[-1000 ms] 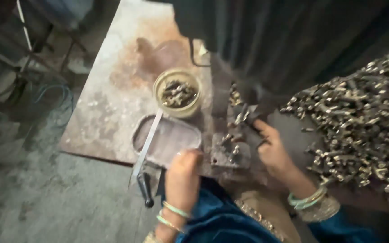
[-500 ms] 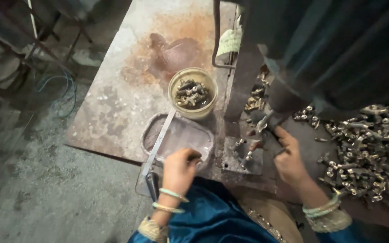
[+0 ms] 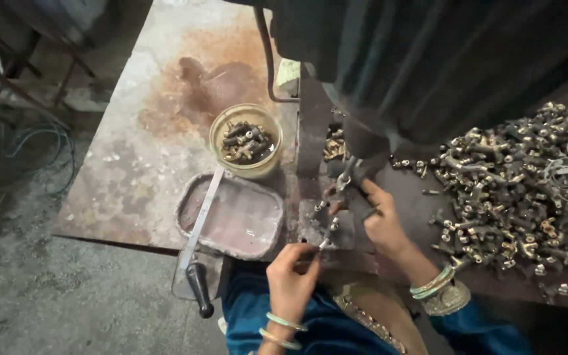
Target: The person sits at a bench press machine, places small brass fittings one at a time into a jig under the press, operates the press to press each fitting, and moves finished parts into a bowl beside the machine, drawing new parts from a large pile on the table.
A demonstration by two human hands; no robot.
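My left hand (image 3: 292, 277) is at the near edge of the rusty metal table (image 3: 133, 164), with its fingers pinched on a small brass fitting (image 3: 327, 238) beside a little metal fixture (image 3: 320, 227). My right hand (image 3: 381, 220) reaches under the dark machine head (image 3: 428, 72) and holds another small brass fitting (image 3: 344, 181) against the fixture. Both wrists wear green bangles.
A yellow round bowl (image 3: 245, 141) of brass parts stands left of the machine. A shallow oval tray (image 3: 231, 215) holds grey liquid, with a long flat tool (image 3: 198, 240) with a black handle across it. A large heap of brass fittings (image 3: 520, 184) lies to the right.
The view has shifted and come closer. My left hand has moved right, from the oval tray to the fixture, and now pinches a small part. My right hand stays under the machine head.
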